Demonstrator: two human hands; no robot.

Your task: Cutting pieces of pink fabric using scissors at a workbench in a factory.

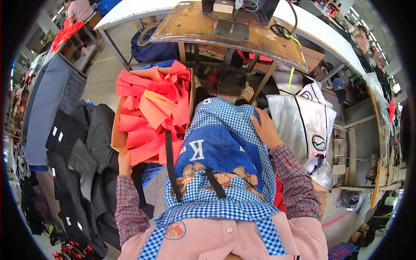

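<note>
My left hand (pixel 124 161) grips the lower near corner of a cardboard box (pixel 118 128) heaped with red and orange fabric pieces (pixel 154 110), its fingertips mostly hidden. My right hand (pixel 265 130) rests with fingers somewhat bent on the right side of the blue checked apron (pixel 216 119) over my lap, with nothing visible in it. The apron has a dark blue printed panel, brown bear pictures and black straps. Right of that hand lie silvery padded fabric pieces (pixel 286 125) with black trim.
A worn wooden worktable (pixel 182 30) with a machine and cables stands ahead, beside white tables (pixel 128 13). Dark fabric piles (pixel 69 173) lie left, below a grey-covered stack (pixel 43 108). Wooden shelving (pixel 372 164) is right. A co-worker (pixel 78 11) sits far left, another person (pixel 362 37) far right.
</note>
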